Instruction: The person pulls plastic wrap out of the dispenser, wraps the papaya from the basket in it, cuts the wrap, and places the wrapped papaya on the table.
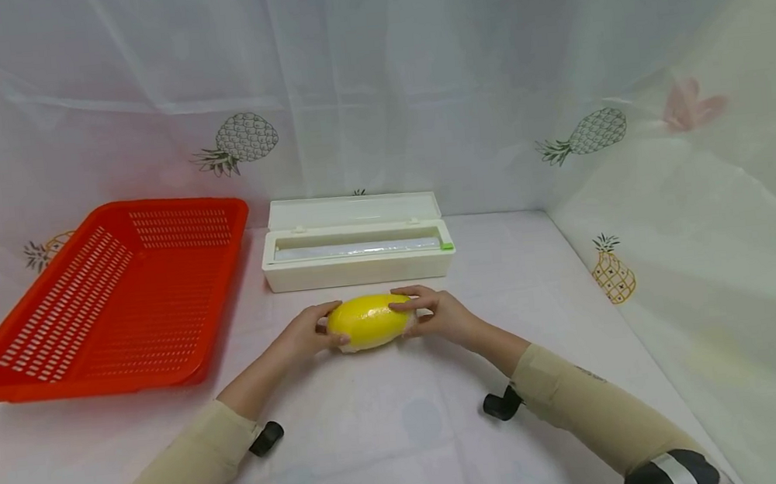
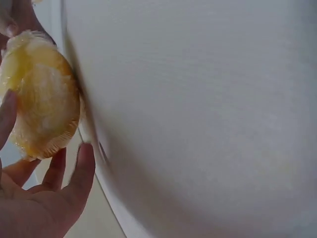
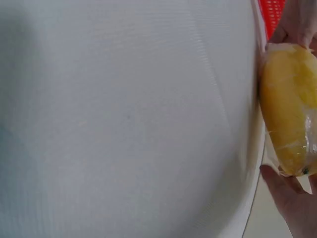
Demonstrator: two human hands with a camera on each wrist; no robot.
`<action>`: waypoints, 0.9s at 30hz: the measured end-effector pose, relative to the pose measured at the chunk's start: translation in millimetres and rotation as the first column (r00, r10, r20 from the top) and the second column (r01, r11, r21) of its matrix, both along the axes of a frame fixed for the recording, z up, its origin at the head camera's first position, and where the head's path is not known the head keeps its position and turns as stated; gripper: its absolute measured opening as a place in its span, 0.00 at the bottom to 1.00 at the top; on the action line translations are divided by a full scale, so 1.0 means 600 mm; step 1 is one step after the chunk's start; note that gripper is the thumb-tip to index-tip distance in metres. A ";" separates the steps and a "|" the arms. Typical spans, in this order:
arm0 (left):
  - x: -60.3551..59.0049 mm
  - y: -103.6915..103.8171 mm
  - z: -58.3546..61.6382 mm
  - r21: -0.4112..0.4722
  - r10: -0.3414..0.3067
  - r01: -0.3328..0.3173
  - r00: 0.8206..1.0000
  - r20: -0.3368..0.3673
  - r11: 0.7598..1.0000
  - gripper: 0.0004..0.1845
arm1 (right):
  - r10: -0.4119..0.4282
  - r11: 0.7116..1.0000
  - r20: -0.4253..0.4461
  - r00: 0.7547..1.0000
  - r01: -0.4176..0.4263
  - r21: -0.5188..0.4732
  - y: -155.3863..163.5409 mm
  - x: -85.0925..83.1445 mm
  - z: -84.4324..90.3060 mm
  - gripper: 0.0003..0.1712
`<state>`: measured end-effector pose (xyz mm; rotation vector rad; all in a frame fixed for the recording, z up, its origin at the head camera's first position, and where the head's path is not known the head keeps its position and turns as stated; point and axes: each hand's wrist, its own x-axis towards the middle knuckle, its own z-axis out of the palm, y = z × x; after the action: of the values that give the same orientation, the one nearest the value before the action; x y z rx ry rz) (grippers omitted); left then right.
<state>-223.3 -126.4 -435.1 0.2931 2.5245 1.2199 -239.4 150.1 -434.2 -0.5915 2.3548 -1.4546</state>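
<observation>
A plump oval yellow fruit (image 1: 370, 321), wrapped in clear cling film, sits at the middle of the table in the head view. My left hand (image 1: 307, 332) holds its left end, thumb on the near side and fingers on the far side. At the other end my right hand (image 1: 437, 315) grips it the same way. Film bunches in wrinkles over the wrapped fruit (image 2: 44, 99) in the left wrist view. From the right wrist, the fruit (image 3: 287, 109) shows smoother film and a small dark spot at its lower end.
Just behind the fruit stands a white cling film dispenser (image 1: 359, 270), lid raised, with a film roll (image 1: 357, 249) inside and a green slider (image 1: 447, 246) at its right. A red plastic basket (image 1: 155, 295) stands at left. Pineapple-printed cloth (image 1: 370, 57) hangs behind.
</observation>
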 end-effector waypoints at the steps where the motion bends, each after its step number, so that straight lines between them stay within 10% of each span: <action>1: 0.003 0.001 -0.001 0.003 -0.002 0.002 1.000 -0.010 1.000 0.37 | 0.012 1.000 0.000 1.000 -0.012 -0.013 0.001 0.002 0.001 0.24; 16: 0.031 0.008 -0.008 -0.014 0.066 -0.066 0.997 -0.031 0.998 0.39 | -0.138 0.948 0.073 0.988 0.111 0.298 -0.011 0.009 0.007 0.31; 27: 0.040 0.019 0.001 0.015 0.126 -0.126 0.992 -0.005 0.992 0.38 | -0.154 0.952 0.137 0.979 0.109 0.285 -0.016 0.016 0.020 0.30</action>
<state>-199.2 -115.2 -434.4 0.1427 2.5744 1.2856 -230.1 140.2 -422.0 -0.2405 2.4483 -1.1440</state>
